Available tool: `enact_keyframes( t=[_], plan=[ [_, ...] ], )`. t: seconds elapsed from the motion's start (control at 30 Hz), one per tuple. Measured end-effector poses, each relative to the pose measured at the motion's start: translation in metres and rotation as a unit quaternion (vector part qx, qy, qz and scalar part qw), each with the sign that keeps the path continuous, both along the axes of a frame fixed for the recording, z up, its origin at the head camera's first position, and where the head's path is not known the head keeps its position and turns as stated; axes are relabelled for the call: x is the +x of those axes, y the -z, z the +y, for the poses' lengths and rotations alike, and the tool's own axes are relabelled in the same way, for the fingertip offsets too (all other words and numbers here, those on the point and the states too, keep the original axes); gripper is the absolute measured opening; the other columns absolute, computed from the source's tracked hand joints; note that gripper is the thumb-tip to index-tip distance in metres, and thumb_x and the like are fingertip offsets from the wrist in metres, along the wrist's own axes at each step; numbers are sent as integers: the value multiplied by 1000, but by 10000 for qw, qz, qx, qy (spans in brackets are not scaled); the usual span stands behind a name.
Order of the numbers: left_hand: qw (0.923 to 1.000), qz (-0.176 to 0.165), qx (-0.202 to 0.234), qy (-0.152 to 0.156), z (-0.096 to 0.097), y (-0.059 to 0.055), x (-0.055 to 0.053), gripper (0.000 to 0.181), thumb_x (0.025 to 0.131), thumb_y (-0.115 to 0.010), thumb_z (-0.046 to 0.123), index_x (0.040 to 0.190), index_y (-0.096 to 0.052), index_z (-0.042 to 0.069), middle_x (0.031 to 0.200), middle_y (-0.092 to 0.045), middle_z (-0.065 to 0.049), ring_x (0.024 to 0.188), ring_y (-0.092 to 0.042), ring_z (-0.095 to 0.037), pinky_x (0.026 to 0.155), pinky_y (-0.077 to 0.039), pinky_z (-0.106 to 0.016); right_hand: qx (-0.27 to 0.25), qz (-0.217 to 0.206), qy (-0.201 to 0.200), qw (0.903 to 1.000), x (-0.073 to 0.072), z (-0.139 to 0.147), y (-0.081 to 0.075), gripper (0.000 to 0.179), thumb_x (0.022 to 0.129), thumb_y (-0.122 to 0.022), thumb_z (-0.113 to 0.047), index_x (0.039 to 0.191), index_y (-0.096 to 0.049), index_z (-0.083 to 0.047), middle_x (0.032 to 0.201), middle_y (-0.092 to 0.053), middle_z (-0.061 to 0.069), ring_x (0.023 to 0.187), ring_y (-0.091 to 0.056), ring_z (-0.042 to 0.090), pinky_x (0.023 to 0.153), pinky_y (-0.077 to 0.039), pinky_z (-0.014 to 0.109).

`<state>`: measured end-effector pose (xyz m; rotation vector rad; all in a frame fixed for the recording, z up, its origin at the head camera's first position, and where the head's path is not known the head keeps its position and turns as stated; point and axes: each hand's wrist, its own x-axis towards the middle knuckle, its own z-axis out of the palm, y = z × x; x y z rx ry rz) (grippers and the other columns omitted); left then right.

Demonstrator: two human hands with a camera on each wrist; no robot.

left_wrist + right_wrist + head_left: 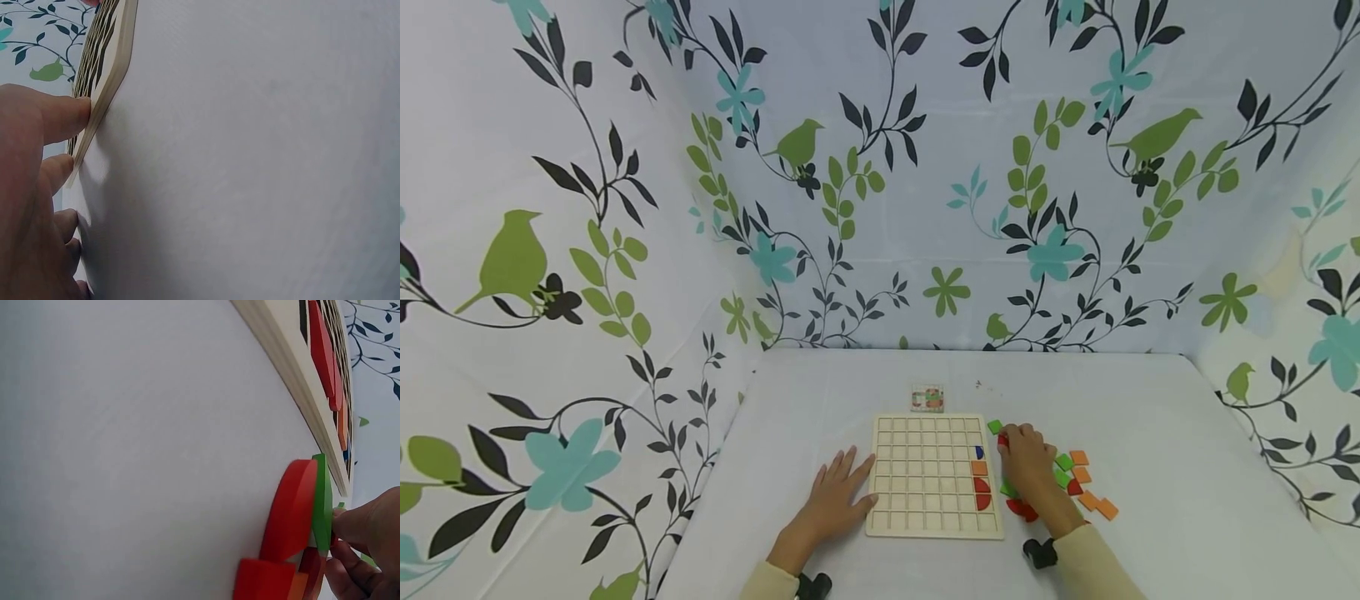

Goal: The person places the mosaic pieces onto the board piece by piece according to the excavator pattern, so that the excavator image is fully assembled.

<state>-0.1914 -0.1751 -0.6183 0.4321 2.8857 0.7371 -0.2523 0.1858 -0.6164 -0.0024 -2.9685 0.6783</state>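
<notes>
A wooden grid board (925, 483) lies on the table with its rim toward both hands. My left hand (837, 500) rests at its left side, fingers spread; in the left wrist view the thumb (65, 119) touches the board's edge (115, 75). To the right of the board, my right hand (1030, 458) reaches down among loose coloured tiles, fingers bent, a red tile (1003, 439) pinched at the fingertips. The right wrist view has a green tile (322, 506) and a curved red tile (289, 509) just in front of those fingers. Part of the pile is hidden under the hand.
In the board's right column sit a blue half-round piece (979, 452), an orange square (980, 468) and red rounded pieces (982, 493). A small picture card (928, 398) lies beyond the board. Several orange tiles (1106, 508) are scattered right of the hand. Patterned cloth (880, 208) encloses the table.
</notes>
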Motion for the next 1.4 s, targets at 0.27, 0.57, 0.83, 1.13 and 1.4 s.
enact_keyframes(
  t=[0.27, 0.57, 0.83, 1.13, 1.4],
  plan=[
    [9998, 91, 192, 39, 0, -3, 3, 67, 104, -60, 44, 162, -43, 15, 170, -27, -27, 157, -20, -53, 123, -12, -75, -82, -27, -2, 10000, -10, -8, -6, 30, 103, -70, -14, 128, -63, 0, 123, -63, 23, 115, -58, 41, 97, -42, 64],
    [9998, -158, -84, -13, 1, -10, 2, 67, 104, -60, 43, 163, -41, 16, 172, -25, -23, 160, -19, -47, 126, -14, -71, -207, 9, -358, 9991, -14, -24, -25, 33, 101, -72, -14, 130, -64, -1, 122, -66, 21, 115, -61, 40, 92, -46, 59],
    [9999, -167, 21, 18, 3, -15, 4, 67, 104, -61, 40, 163, -42, 14, 172, -26, -24, 160, -19, -48, 125, -14, -72, -125, 139, -1144, 9933, -24, -40, -16, 17, 99, -76, -16, 111, -66, -11, 106, -65, 7, 103, -63, 32, 82, -47, 55],
    [9999, -154, -42, -5, 1, -9, 2, 67, 105, -59, 44, 164, -41, 17, 173, -25, -22, 160, -19, -47, 126, -14, -71, -94, -20, -1400, 9901, -21, -52, -18, 8, 97, -78, -17, 101, -70, -16, 101, -65, 0, 99, -60, 24, 84, -46, 52],
    [9999, -80, -62, 2, 1, -7, 2, 67, 104, -61, 43, 163, -42, 17, 172, -27, -22, 160, -20, -47, 125, -15, -71, -67, 52, -1514, 9884, -23, -49, -15, 6, 97, -77, -16, 101, -73, -15, 97, -64, 1, 96, -60, 25, 84, -50, 54]
  ],
)
